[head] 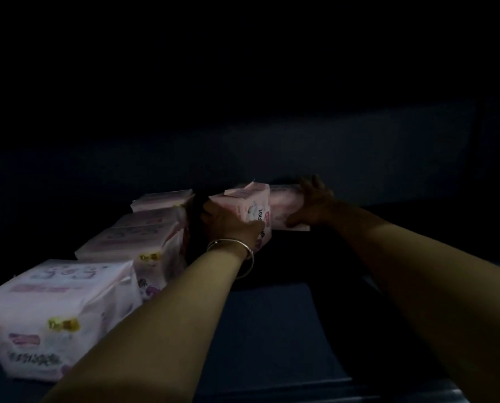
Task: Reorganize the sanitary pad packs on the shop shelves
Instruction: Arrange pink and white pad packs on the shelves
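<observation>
Deep on the dark shelf (272,309), toward its back wall, both your hands meet two pink sanitary pad packs. Your left hand (231,225), with a thin metal bangle (237,251) at the wrist, grips the nearer pink pack (250,206) from its left side, fingers curled over the top edge and thumb along the printed face, which carries the figures "100". Your right hand (312,205) lies against the farther pink pack (283,203), fingers spread over its right end and thumb under its lower edge; in this dim light you cannot tell whether they clasp it or only press on it. The two pink packs stand touching, side by side, the farther one just behind and to the right of the nearer. Left of your left forearm, a row of white packs runs from front to back along the shelf: a large white pack (59,312) at the front with a yellow label, a second white pack (132,242) behind it, and a small rear pack (161,200) at the far end. A dark gap separates this row from the pink packs. Lettering on the white packs is too blurred to read.
</observation>
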Action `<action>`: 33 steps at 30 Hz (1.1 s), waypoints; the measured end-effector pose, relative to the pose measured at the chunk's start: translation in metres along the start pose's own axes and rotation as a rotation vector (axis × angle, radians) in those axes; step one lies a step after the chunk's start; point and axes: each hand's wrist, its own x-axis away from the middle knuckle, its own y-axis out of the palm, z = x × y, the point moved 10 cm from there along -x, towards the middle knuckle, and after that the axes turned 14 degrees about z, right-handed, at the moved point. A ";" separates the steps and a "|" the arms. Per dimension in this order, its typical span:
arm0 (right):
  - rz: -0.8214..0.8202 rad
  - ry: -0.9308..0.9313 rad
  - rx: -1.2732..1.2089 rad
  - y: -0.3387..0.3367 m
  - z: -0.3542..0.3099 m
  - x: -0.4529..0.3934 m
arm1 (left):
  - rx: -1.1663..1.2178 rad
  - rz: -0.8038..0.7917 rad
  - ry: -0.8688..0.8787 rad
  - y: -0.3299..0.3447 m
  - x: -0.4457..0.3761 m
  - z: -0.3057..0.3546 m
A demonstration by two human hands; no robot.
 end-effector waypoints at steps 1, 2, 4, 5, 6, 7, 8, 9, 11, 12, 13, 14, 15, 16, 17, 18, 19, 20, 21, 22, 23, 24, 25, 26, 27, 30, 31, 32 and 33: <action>-0.009 -0.020 -0.017 0.002 -0.002 -0.003 | 0.000 -0.004 0.004 0.001 0.000 0.000; -0.011 -0.026 -0.046 0.004 -0.003 -0.007 | -0.003 -0.006 0.011 0.002 -0.001 0.001; -0.010 0.002 -0.066 0.005 0.001 -0.011 | -0.004 -0.017 0.017 0.004 -0.002 0.001; -0.013 0.020 -0.038 0.005 0.005 -0.011 | -0.009 -0.021 0.018 0.004 -0.002 0.000; 0.005 0.037 0.001 0.002 0.007 -0.010 | -0.017 -0.017 0.020 0.003 -0.002 0.000; 0.028 0.039 0.018 -0.001 0.008 -0.009 | -0.024 -0.016 0.018 0.003 -0.002 -0.001; 0.054 0.046 0.005 -0.003 0.008 -0.008 | -0.032 -0.016 0.020 0.003 -0.003 -0.002; 0.063 0.068 -0.037 -0.002 0.011 -0.009 | -0.030 -0.019 0.015 0.004 -0.003 -0.003; 0.094 0.103 -0.122 -0.002 0.013 -0.004 | 0.000 -0.021 -0.002 0.006 -0.006 -0.006; 0.120 0.114 -0.138 -0.004 0.014 -0.001 | 0.014 -0.030 -0.016 0.007 -0.006 -0.008; 0.142 0.121 -0.146 -0.008 0.013 0.005 | 0.017 -0.042 -0.031 0.007 -0.005 -0.008; 0.163 0.117 -0.141 -0.014 0.012 0.010 | 0.017 -0.050 -0.027 0.007 -0.003 -0.007; 0.183 0.111 -0.137 -0.021 0.012 0.016 | 0.018 -0.064 -0.031 0.007 0.000 -0.004; 0.199 0.109 -0.130 -0.029 0.014 0.022 | 0.025 -0.071 -0.032 0.005 0.004 -0.002; 0.199 0.109 -0.120 -0.036 0.015 0.029 | 0.039 -0.075 -0.037 0.001 0.010 0.003; 0.198 0.109 -0.106 -0.044 0.018 0.038 | 0.042 -0.076 -0.024 -0.003 0.015 0.007; 0.197 0.116 -0.102 -0.052 0.021 0.046 | 0.021 -0.076 -0.002 -0.009 0.023 0.014; 0.193 0.123 -0.109 -0.061 0.025 0.056 | -0.006 -0.078 0.035 -0.015 0.030 0.021; 0.187 0.129 -0.123 -0.068 0.028 0.067 | -0.020 -0.087 0.056 -0.022 0.041 0.028; 0.186 0.138 -0.156 -0.077 0.030 0.079 | -0.012 -0.093 0.068 -0.028 0.049 0.033; 0.196 0.151 -0.202 -0.086 0.032 0.090 | 0.003 -0.108 0.057 -0.036 0.061 0.038; 0.207 0.166 -0.241 -0.094 0.034 0.104 | 0.024 -0.112 0.055 -0.044 0.072 0.043; 0.222 0.174 -0.258 -0.104 0.035 0.118 | 0.050 -0.108 0.049 -0.055 0.085 0.048; 0.243 0.171 -0.239 -0.115 0.035 0.132 | 0.075 -0.088 0.056 -0.067 0.096 0.052; 0.265 0.159 -0.207 -0.126 0.035 0.145 | 0.087 -0.071 0.066 -0.078 0.108 0.057; 0.306 0.130 -0.154 -0.155 0.032 0.188 | 0.120 -0.065 0.132 -0.110 0.148 0.070; 0.315 0.124 -0.154 -0.163 0.032 0.203 | 0.140 -0.082 0.146 -0.119 0.162 0.074; 0.329 0.118 -0.157 -0.171 0.032 0.218 | 0.163 -0.091 0.159 -0.129 0.176 0.076; 0.344 0.114 -0.166 -0.178 0.030 0.232 | 0.188 -0.104 0.162 -0.139 0.189 0.078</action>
